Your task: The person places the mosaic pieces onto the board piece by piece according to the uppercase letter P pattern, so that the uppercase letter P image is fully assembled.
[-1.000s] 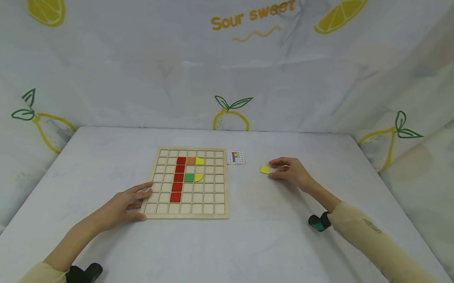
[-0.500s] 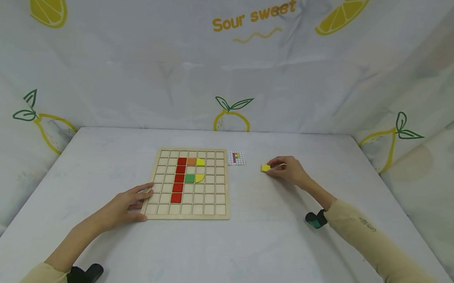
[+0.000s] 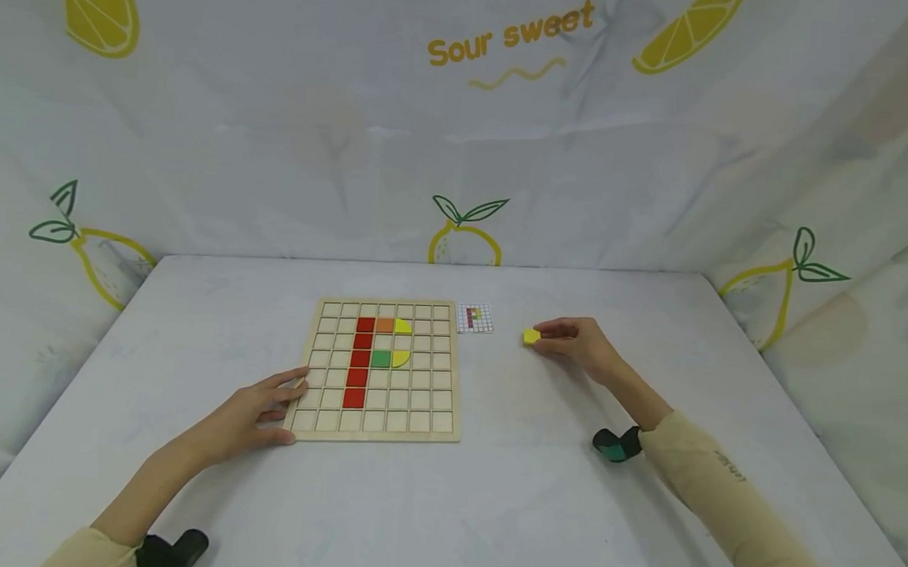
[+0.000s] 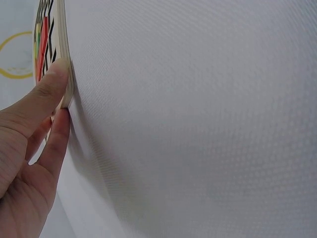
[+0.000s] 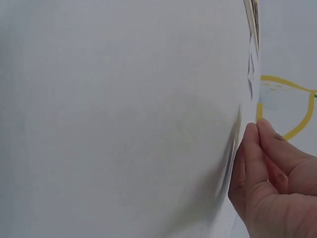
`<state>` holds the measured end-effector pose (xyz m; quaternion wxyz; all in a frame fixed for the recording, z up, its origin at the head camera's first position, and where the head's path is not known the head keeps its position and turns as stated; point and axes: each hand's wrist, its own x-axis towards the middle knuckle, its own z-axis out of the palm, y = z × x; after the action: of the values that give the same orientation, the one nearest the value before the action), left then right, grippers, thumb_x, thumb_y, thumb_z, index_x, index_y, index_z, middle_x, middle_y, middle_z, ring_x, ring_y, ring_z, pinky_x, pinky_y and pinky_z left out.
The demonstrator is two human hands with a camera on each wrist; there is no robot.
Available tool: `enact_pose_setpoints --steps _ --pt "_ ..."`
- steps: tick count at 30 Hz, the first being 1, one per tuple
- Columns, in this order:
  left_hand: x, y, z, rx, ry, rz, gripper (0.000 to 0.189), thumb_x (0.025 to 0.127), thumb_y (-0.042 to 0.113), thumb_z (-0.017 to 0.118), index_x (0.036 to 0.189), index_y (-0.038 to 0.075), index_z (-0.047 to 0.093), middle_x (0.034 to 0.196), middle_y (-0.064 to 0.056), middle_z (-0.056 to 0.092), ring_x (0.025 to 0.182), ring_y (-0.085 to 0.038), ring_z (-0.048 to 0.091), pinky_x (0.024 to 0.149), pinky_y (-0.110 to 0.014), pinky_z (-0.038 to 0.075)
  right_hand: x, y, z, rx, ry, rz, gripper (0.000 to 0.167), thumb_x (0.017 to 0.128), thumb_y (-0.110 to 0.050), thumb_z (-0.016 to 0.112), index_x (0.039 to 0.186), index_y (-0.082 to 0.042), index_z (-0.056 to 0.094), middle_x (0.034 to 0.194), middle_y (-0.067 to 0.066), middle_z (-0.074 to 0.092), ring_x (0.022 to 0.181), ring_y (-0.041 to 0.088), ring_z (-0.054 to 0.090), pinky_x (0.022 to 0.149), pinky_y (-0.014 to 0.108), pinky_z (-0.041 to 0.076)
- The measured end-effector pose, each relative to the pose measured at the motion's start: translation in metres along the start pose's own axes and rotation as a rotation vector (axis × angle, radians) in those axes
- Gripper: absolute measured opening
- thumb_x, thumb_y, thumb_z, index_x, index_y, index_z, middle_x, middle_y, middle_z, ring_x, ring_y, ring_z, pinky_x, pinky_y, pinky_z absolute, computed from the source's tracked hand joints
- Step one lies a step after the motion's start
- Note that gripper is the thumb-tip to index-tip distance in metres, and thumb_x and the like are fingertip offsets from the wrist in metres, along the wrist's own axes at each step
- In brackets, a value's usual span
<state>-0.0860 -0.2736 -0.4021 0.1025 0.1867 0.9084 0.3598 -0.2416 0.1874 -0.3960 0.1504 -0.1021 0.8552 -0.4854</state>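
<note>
A wooden grid board [image 3: 419,432] lies on the table, bearing a column of red square tiles [image 3: 360,358], an orange tile [image 3: 384,324], a green tile [image 3: 380,359] and two yellow rounded tiles [image 3: 402,326]. My left hand [image 3: 242,418] rests at the board's near left corner, thumb and fingertips touching its edge with the fingers fairly straight. Right of the board, my right hand [image 3: 583,346] pinches a small yellow tile [image 3: 530,337] between thumb and fingers, close over the table. The right wrist view shows only a sliver of that tile [image 5: 259,111] beyond the fingertips.
A small printed card [image 3: 475,318] with a coloured grid pattern lies against the board's right edge. White cloth [image 3: 308,162] with lemon prints rises behind the table and at both sides. Each wrist wears a dark device, one [image 3: 617,444] on the right.
My right fingers have closed on the yellow tile and its outline has changed from flat square to tilted. The right forearm has shifted left. My left hand stays at the board.
</note>
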Motion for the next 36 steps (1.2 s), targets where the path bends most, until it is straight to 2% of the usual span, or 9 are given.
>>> enact_pose_setpoints --steps 6,14,17,20,27,36 --pt "0.0 0.0 0.0 0.003 0.0 -0.006 0.072 0.076 0.006 0.078 0.136 -0.014 0.043 0.149 -0.024 0.031 0.116 -0.041 0.054 0.087 -0.032 0.057 0.001 -0.004 0.006 0.021 -0.017 0.04 0.038 0.088 -0.003 0.068 0.123 0.009 0.06 0.117 0.024 0.063 0.104 0.024 0.059 0.082 0.01 0.051" --pt "-0.001 0.001 0.0 -0.008 -0.007 -0.021 0.073 0.076 0.008 0.078 0.136 -0.013 0.043 0.15 -0.024 0.03 0.119 -0.042 0.052 0.089 -0.033 0.056 0.006 -0.014 0.018 0.102 0.0 0.137 0.04 0.087 -0.004 0.07 0.124 0.007 0.06 0.122 0.02 0.063 0.099 0.011 0.061 0.09 0.017 0.053" --pt "0.0 0.002 0.0 -0.01 -0.01 -0.016 0.071 0.077 0.007 0.078 0.134 -0.015 0.044 0.15 -0.024 0.03 0.12 -0.042 0.051 0.089 -0.032 0.056 0.009 -0.017 0.022 0.17 -0.012 0.151 0.04 0.088 -0.002 0.067 0.126 0.009 0.057 0.128 0.023 0.058 0.102 0.012 0.061 0.091 0.02 0.054" --pt "0.0 0.003 -0.001 -0.007 -0.009 -0.006 0.07 0.076 0.007 0.078 0.133 -0.017 0.045 0.15 -0.025 0.03 0.121 -0.042 0.05 0.089 -0.032 0.056 0.011 -0.019 0.027 0.183 -0.012 0.15 0.04 0.089 -0.002 0.067 0.127 0.008 0.058 0.13 0.023 0.057 0.106 0.016 0.061 0.089 0.021 0.055" --pt "0.0 0.002 -0.001 0.002 -0.003 0.015 0.069 0.076 0.008 0.078 0.132 -0.017 0.045 0.15 -0.024 0.031 0.12 -0.041 0.051 0.089 -0.031 0.056 0.016 -0.027 0.042 0.128 0.005 0.159 0.038 0.086 -0.008 0.072 0.123 0.0 0.064 0.118 0.016 0.066 0.095 0.013 0.061 0.082 0.015 0.055" --pt "0.0 0.001 0.0 -0.01 -0.003 0.015 0.069 0.076 0.007 0.078 0.131 -0.018 0.045 0.15 -0.025 0.03 0.12 -0.041 0.051 0.089 -0.031 0.056 0.018 -0.042 0.063 0.223 0.008 0.161 0.036 0.086 -0.003 0.071 0.12 0.002 0.065 0.112 0.015 0.068 0.089 0.01 0.063 0.08 0.018 0.057"
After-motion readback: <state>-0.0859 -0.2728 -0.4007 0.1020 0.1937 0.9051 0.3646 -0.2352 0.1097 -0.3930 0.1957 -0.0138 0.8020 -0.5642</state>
